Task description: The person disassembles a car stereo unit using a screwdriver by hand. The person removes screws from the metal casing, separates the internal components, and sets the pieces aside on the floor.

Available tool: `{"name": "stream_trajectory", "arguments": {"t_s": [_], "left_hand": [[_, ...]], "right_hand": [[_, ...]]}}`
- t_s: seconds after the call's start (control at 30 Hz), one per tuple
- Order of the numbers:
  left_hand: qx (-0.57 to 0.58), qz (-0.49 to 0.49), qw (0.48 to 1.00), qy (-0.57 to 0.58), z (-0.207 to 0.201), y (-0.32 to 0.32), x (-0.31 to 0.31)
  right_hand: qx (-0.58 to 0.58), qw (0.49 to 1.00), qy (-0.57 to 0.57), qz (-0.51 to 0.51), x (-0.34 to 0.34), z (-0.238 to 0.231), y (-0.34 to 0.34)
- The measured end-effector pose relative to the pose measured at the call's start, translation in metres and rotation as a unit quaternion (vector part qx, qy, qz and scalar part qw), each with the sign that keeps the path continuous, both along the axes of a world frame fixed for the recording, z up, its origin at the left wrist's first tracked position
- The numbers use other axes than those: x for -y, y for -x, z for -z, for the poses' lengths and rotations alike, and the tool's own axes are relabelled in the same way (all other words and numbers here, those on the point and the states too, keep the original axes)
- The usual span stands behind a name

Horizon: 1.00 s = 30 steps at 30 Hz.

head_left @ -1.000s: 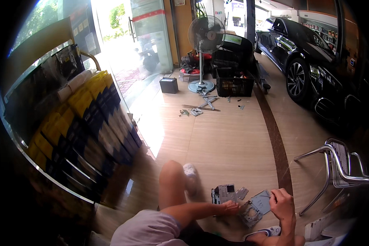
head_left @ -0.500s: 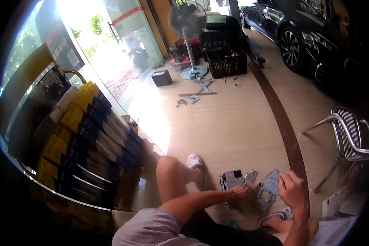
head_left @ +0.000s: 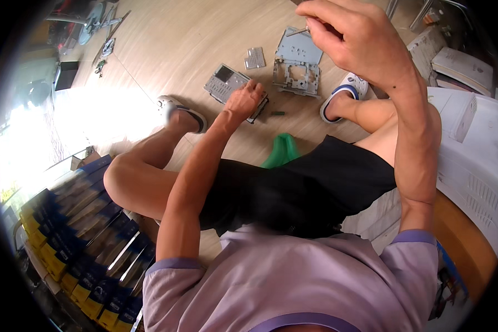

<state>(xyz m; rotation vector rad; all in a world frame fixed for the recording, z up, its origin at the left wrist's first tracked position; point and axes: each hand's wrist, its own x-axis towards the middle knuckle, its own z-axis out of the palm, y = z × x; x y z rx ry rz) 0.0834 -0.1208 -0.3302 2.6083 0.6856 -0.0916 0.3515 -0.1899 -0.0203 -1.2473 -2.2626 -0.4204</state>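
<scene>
Closest in, the lilac shirt [head_left: 315, 276] and black shorts [head_left: 293, 188] fill the lower view. The two hands are apart. Raised near the camera, the right hand [head_left: 351, 36] pinches a slim metal rod [head_left: 297, 31] between thumb and fingers; its grip end is lost inside the hand, so whether it is a screwdriver cannot be told, and the knuckles run up to the picture's top edge. Beyond the shorts lies a green thing [head_left: 283, 149], partly covered by them, its kind unclear.

On the floor [head_left: 171, 50] past it, the left hand [head_left: 244, 100] rests over one end of a flat metal unit [head_left: 220, 84], hiding that part; whether the fingers grip or only press cannot be told. A small green strip [head_left: 278, 113] lies near the unit. Further out are an open metal frame [head_left: 297, 77] with a blue-grey plate [head_left: 301, 47] behind it, perhaps joined, and a small slotted plate [head_left: 255, 58].

The step in hand looks like taking apart or fitting such metal parts; the next move probably calls for a steady unit and careful aim with the rod. Farthest, a crossed grey metal piece [head_left: 97, 25] blurs toward the rim.
</scene>
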Motion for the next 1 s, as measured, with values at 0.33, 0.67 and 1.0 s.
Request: {"name": "stream_trajectory", "arguments": {"t_s": [0.33,0.67,1.0], "left_hand": [[0.107,-0.074,0.991,0.009,-0.004,0.006,0.012],[0.128,-0.082,0.975,0.164,-0.018,0.015,-0.005],[0.072,-0.147,0.931,0.326,-0.026,0.026,-0.014]], "right_hand": [[-0.134,0.991,0.009,0.0,-0.005,0.007,-0.01],[-0.126,0.991,0.042,-0.031,-0.001,-0.005,-0.012],[-0.121,0.988,0.086,0.049,-0.002,0.011,-0.002]]}}
